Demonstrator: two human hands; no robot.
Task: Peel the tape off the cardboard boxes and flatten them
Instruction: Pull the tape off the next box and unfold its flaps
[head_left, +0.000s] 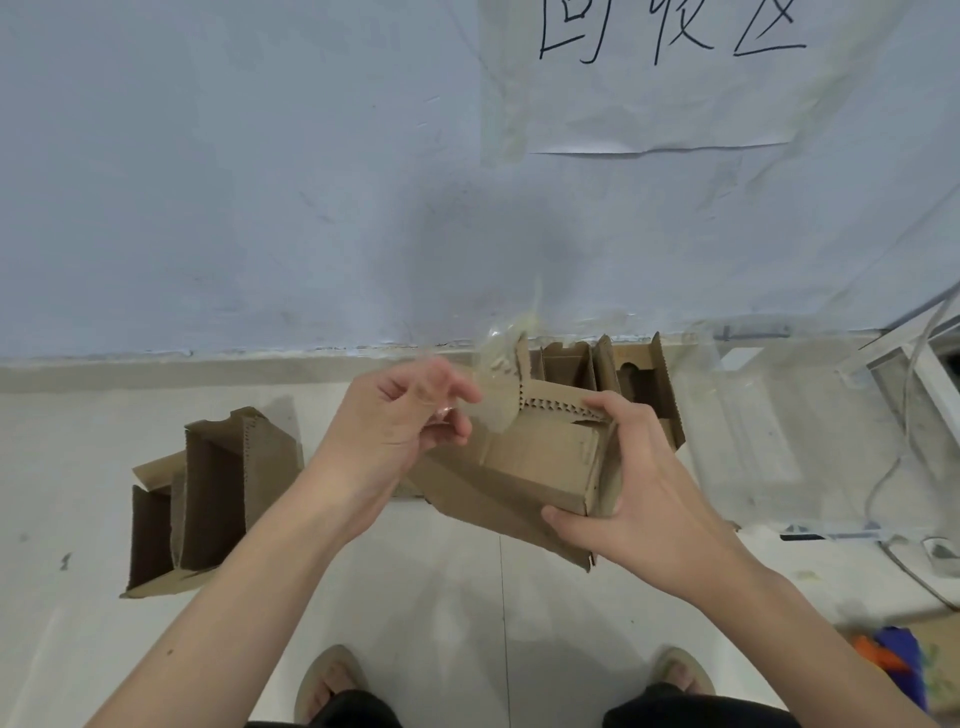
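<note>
I hold a brown cardboard box in the air over the floor, its top flap with a toothed edge standing partly raised. My right hand grips the box's right end, thumb underneath and fingers over the top edge. My left hand pinches a strip of clear tape that runs from my fingertips to the box's top. The hand is blurred. More clear tape hangs crumpled above the box.
Opened boxes lie on the pale tile floor at the left. Several more boxes stand against the wall behind. A clear plastic bin and cables sit at the right. My two sandalled feet are below.
</note>
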